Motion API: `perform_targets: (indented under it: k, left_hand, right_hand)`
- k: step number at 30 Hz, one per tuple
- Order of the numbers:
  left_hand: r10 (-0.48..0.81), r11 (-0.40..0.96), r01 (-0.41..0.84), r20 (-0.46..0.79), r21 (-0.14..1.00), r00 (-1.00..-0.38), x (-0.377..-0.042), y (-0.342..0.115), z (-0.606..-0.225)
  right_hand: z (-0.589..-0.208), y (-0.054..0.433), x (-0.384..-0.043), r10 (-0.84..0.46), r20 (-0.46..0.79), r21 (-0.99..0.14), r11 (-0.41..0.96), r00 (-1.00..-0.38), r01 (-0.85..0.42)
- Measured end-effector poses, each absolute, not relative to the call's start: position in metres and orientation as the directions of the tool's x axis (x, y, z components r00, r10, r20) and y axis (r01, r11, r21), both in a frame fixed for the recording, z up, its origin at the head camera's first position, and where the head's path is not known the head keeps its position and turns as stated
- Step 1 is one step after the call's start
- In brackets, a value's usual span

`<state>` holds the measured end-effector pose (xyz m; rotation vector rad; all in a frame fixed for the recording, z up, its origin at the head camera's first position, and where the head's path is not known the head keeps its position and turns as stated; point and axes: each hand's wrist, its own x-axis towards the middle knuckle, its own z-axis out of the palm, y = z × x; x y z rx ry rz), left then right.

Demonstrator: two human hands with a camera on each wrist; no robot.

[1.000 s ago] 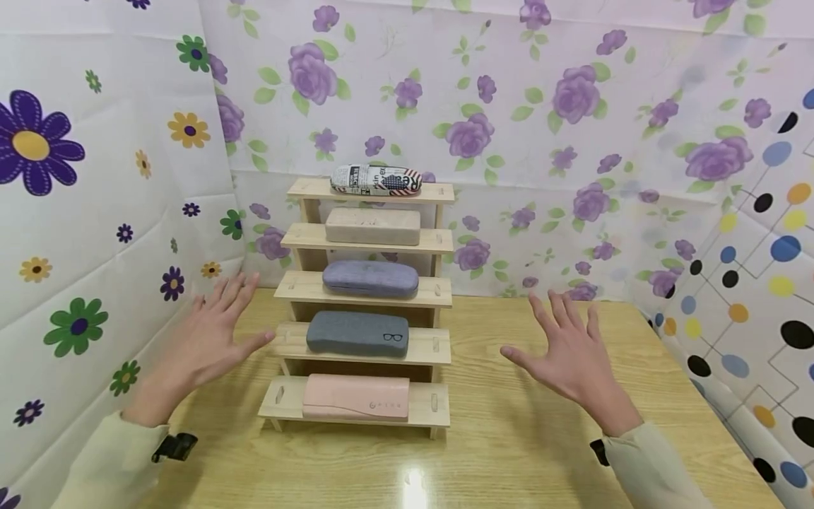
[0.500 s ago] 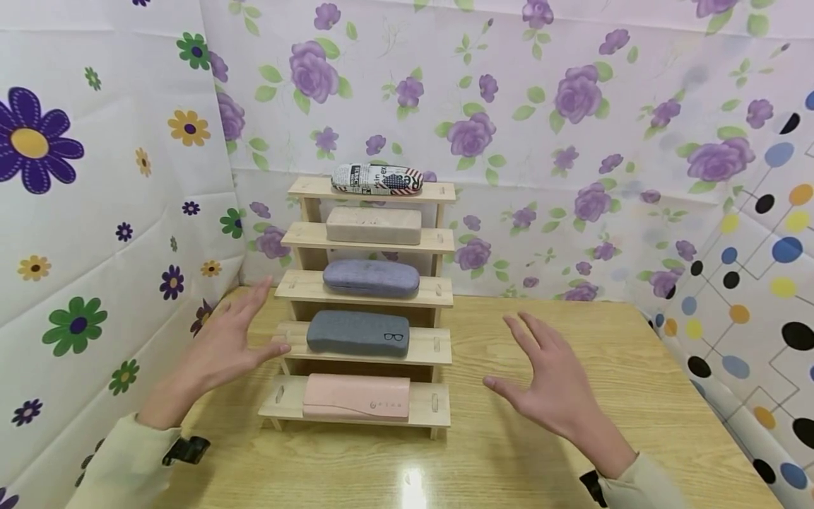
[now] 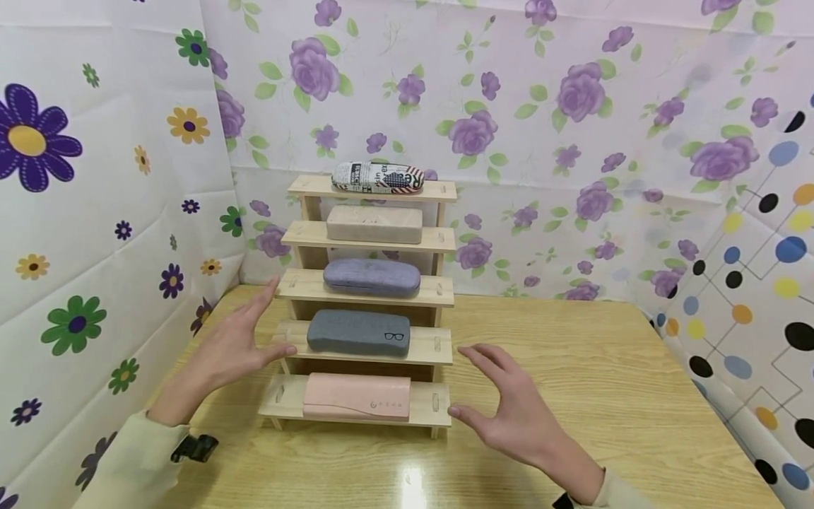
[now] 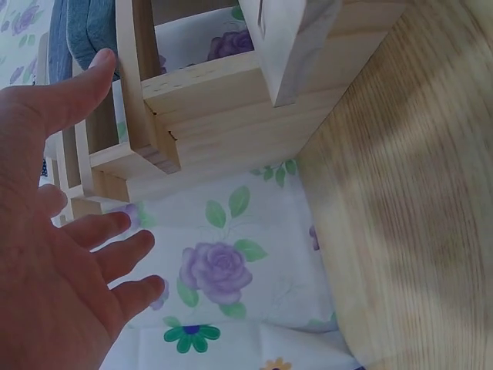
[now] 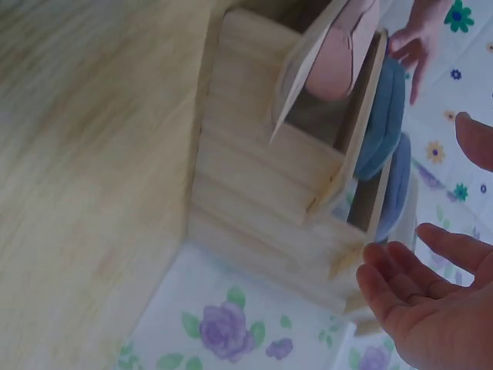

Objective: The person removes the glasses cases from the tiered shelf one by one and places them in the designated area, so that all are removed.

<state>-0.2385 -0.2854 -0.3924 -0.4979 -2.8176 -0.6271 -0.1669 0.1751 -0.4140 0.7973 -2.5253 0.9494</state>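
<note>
A wooden stepped rack [image 3: 289, 284] stands on the table with one glasses case on each tier. From top to bottom lie a newsprint-patterned case [image 3: 378, 178], a cream case [image 3: 374, 225], a purple case [image 3: 372, 277], a grey-blue case [image 3: 359, 332] and a pink case [image 3: 357, 396]. My left hand [image 3: 224, 351] is spread beside the rack's left side, its thumb near the grey-blue case's tier. Off the rack's right side, my right hand [image 3: 518, 413] hovers with thumb and fingers apart, nearest the two lowest tiers. Neither hand holds anything.
The wood-grain table [image 3: 547, 339] extends to the right of the rack. Purple-rose cloth [image 3: 509, 141] hangs behind, flower-print cloth [image 3: 114, 212] on the left and dotted cloth [image 3: 757, 283] on the right. Black straps [image 3: 194, 448] circle both wrists.
My right hand has moved left and down toward the rack's right side. My left hand has shifted slightly right, closer to the rack. The cases stay where they were.
</note>
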Motion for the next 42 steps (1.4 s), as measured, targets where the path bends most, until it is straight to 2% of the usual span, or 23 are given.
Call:
perform_targets:
  k: [14,20,29,42]
  left_hand:
    - [0.274,0.812,0.369,0.263,0.452,-0.925,-0.239,-0.284,-0.395]
    - [0.28,0.804,0.383,0.279,0.455,-0.919,-0.24,-0.285,-0.397]
    - [0.284,0.763,0.42,0.33,0.491,-0.9,-0.243,-0.289,-0.402]
    - [0.319,0.59,0.49,0.372,0.641,-0.872,-0.248,-0.293,-0.411]
  right_hand:
    - [-0.432,0.134,-0.169,-0.494,0.353,-0.588,0.543,-0.795,-0.599]
    - [-0.439,0.123,-0.174,-0.52,0.316,-0.56,0.573,-0.794,-0.598]
    - [-0.443,0.115,-0.179,-0.513,0.315,-0.543,0.593,-0.798,-0.595]
    - [-0.447,0.11,-0.185,-0.504,0.32,-0.597,0.551,-0.802,-0.584]
